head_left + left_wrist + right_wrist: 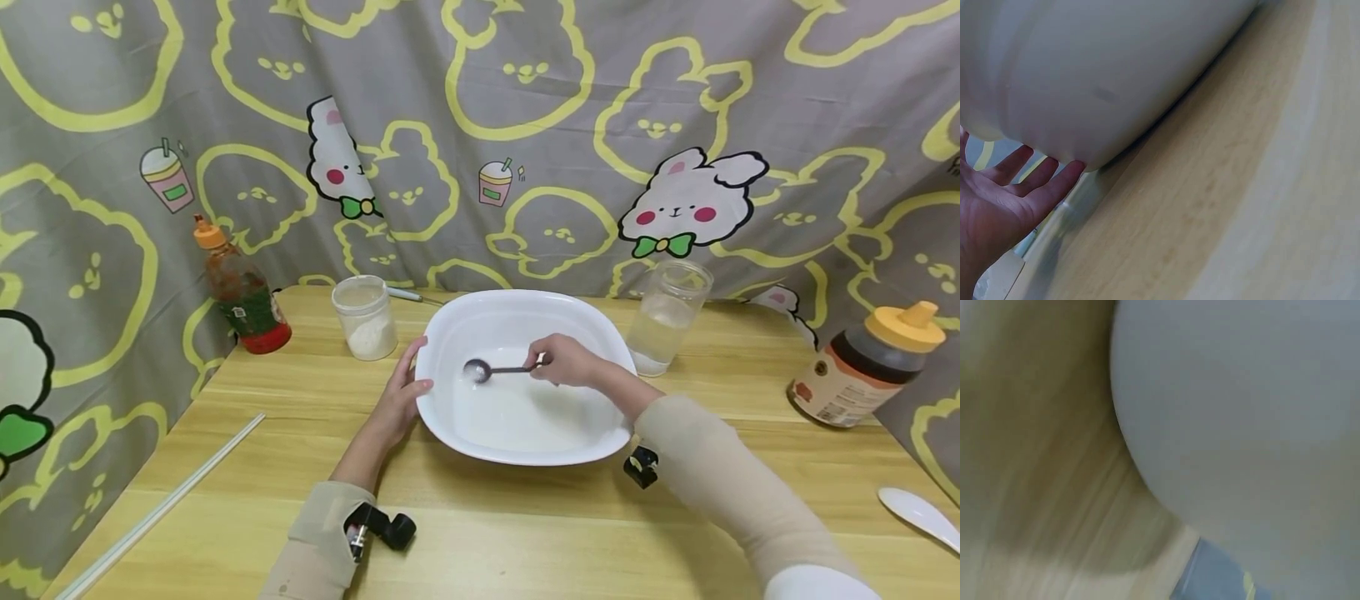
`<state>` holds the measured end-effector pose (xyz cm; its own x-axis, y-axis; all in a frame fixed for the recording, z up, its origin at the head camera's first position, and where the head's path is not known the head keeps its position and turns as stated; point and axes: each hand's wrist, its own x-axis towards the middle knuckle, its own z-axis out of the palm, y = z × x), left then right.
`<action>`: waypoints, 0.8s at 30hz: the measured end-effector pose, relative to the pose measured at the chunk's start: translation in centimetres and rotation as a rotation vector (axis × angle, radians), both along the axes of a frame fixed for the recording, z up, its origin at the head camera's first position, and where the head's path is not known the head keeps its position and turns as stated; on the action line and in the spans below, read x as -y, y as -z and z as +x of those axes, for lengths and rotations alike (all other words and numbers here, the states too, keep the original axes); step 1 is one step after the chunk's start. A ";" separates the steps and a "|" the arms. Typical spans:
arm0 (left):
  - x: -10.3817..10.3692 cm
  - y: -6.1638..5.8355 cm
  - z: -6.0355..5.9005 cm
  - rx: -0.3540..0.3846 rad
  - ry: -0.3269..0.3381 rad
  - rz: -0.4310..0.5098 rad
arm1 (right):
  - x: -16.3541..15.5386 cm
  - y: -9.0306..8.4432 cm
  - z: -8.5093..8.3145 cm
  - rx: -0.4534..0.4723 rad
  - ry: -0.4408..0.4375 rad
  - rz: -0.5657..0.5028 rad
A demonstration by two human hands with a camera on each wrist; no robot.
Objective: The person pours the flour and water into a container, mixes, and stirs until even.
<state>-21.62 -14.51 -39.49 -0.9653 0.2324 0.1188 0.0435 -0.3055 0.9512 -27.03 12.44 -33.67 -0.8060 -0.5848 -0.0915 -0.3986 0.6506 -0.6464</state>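
My right hand (pixel 566 360) reaches in over the near right rim of the white bowl (pixel 525 317), forearm angled up from the lower right with the wrist bent a little downward. Its fingers are curled around the handle end of a small dark spoon (pixel 491 370), pinching it between thumb and fingertips. The spoon lies nearly level, handle pointing right, its round scoop down at the bowl's floor left of centre. There seems to be a little white powder or liquid in the scoop, though I cannot be sure from the head view. The right wrist view is only a blur of bowl wall and table, so it adds nothing on the grip.

My left hand (pixel 401 392) comes in from the lower left, forearm resting low over the wooden table (pixel 300 467). The palm is open, fingers (pixel 1041 178) straight and close together, pressed flat against the outer left wall of the bowl, with the thumb up near the rim. In the left wrist view the fingertips touch the underside of the curved wall where it meets the table.

The bowl sits in the middle of the table. Behind it to the left stands a small jar of white powder (pixel 365 318), to the right a clear jar of water (pixel 667 318).
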 end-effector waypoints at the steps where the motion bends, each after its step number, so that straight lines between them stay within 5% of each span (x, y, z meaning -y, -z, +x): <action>1: 0.0 0.0 0.0 -0.005 0.002 0.003 | 0.1 0.0 0.3 0.032 -0.035 -0.011; 6: -0.1 0.0 -0.1 -0.005 0.002 0.002 | -1.2 -0.5 1.5 0.129 -0.225 -0.011; 11: 0.0 0.0 0.0 0.009 -0.005 -0.011 | -4.0 -2.3 2.1 0.112 -0.313 0.084; 18: 0.0 -0.1 -0.1 0.010 -0.004 -0.006 | -7.4 -5.7 2.2 0.033 -0.172 0.297; 24: 0.1 -0.1 0.0 0.016 -0.005 -0.016 | -7.8 -6.1 1.1 -0.171 -0.044 0.385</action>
